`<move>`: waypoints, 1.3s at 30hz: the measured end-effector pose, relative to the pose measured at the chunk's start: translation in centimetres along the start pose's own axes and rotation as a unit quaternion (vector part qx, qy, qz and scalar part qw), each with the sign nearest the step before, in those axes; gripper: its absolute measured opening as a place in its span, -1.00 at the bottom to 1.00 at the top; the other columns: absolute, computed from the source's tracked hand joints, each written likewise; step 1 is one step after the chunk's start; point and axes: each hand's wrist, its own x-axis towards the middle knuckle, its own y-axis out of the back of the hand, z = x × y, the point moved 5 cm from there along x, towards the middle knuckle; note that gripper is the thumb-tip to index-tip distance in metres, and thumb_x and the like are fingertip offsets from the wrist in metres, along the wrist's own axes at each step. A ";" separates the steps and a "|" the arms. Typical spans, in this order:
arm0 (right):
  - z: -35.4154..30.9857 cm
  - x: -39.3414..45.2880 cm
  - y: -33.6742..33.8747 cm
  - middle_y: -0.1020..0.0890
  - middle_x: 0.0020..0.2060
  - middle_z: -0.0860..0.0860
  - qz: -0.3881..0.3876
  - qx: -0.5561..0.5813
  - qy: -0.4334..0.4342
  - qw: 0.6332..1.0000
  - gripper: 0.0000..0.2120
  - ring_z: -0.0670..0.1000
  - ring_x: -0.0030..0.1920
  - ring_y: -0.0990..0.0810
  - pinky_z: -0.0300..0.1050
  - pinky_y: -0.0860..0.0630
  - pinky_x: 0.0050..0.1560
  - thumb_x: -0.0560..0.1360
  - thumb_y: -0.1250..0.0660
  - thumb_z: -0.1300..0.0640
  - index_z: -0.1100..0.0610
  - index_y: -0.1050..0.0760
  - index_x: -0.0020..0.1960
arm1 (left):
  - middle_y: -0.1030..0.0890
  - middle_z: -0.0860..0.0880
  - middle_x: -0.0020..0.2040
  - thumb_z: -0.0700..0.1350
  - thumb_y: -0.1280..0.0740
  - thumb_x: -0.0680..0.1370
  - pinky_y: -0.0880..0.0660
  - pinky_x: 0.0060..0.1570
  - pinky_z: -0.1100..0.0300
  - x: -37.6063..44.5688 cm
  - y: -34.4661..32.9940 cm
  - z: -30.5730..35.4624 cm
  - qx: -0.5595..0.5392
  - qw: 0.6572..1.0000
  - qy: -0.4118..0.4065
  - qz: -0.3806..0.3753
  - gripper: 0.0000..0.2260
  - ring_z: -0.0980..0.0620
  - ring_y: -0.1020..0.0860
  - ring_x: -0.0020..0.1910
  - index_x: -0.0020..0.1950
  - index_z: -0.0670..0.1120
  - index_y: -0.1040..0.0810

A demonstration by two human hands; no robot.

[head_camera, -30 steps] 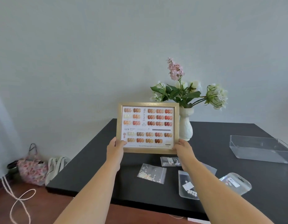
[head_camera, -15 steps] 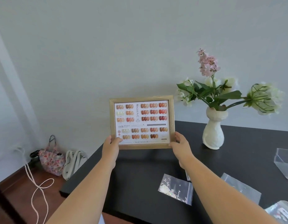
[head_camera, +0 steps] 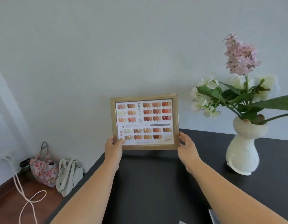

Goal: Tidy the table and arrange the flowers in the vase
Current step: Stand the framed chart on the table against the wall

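A wooden picture frame (head_camera: 144,122) showing a nail-colour chart stands upright near the back left corner of the black table (head_camera: 156,183). My left hand (head_camera: 113,148) grips its lower left corner and my right hand (head_camera: 186,147) grips its lower right corner. To the right, apart from the frame, stands a white vase (head_camera: 242,152) holding pink and white flowers (head_camera: 240,57) with green leaves; some blooms run out of view at the right edge.
The wall is just behind the frame. On the wooden floor at the left lie a floral bag (head_camera: 43,168), a white tote bag (head_camera: 69,175) and a pale cord (head_camera: 27,201). Corners of clear packets (head_camera: 213,215) show at the bottom right.
Both hands have carried the frame left and back, away from the vase toward the table's rear left corner. The view has moved closer; the clear tray and most packets have left the view.
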 end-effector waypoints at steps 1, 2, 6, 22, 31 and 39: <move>0.0 0.5 0.1 -0.49 0.34 -0.12 0.000 -0.001 0.003 1.000 -0.46 0.02 0.32 -0.46 0.10 -0.38 0.30 0.56 -0.31 0.21 -0.12 -0.27 0.45 | -0.56 -0.01 0.24 -0.10 -0.34 0.57 -0.39 0.08 0.09 0.4 -0.4 -0.1 0.001 1.000 0.000 -0.002 -0.66 -0.01 -0.50 0.20 0.33 -0.01 -0.42; -0.1 1.0 0.3 -0.49 0.33 -0.12 0.002 -0.001 0.004 1.000 -0.46 0.01 0.31 -0.46 0.10 -0.38 0.30 0.55 -0.31 0.22 -0.11 -0.27 0.45 | -0.56 -0.01 0.24 -0.10 -0.34 0.57 -0.38 0.07 0.10 0.8 -0.9 -0.2 0.001 1.000 -0.002 -0.004 -0.67 -0.01 -0.50 0.20 0.33 0.00 -0.42; -0.9 2.8 1.3 -0.50 0.32 -0.13 0.015 0.005 0.003 1.000 -0.48 0.01 0.30 -0.48 0.09 -0.41 0.28 0.55 -0.34 0.16 -0.11 -0.29 0.45 | -0.53 -0.01 0.29 -0.08 -0.36 0.56 -0.37 0.12 0.08 2.3 -2.9 0.1 0.002 1.000 -0.004 -0.010 -0.64 0.00 -0.47 0.21 0.33 0.02 -0.40; -1.1 9.2 2.6 -0.53 -0.04 -0.32 0.071 0.049 -0.025 0.996 -0.59 -0.24 -0.07 -0.49 -0.22 -0.42 -0.06 0.50 -0.28 0.26 -0.18 -0.34 0.18 | -0.54 -0.03 0.31 -0.07 -0.38 0.57 -0.45 0.13 0.03 9.1 -9.3 2.8 -0.016 0.998 -0.032 -0.049 -0.65 0.01 -0.50 0.17 0.33 0.06 -0.40; 0.7 11.4 1.5 -0.49 0.11 -0.24 0.097 0.098 -0.041 0.990 -0.45 -0.18 -0.01 -0.45 -0.18 -0.38 0.05 0.50 -0.29 0.28 -0.08 -0.32 0.42 | -0.51 0.01 0.36 -0.10 -0.36 0.58 -0.38 0.31 -0.10 11.0 -10.2 1.5 -0.011 0.997 -0.028 -0.073 -0.59 -0.03 -0.47 0.30 0.41 0.08 -0.39; 3.6 10.5 0.5 -0.47 0.22 -0.20 0.091 0.118 -0.063 0.987 -0.43 -0.14 0.12 -0.46 -0.17 -0.40 0.04 0.48 -0.31 0.23 -0.18 -0.29 0.39 | -0.29 -0.02 0.55 -0.07 -0.35 0.56 -0.19 0.44 -0.14 10.4 -9.9 -1.1 0.038 0.993 0.009 -0.110 -0.34 -0.10 -0.26 0.51 0.60 0.08 -0.14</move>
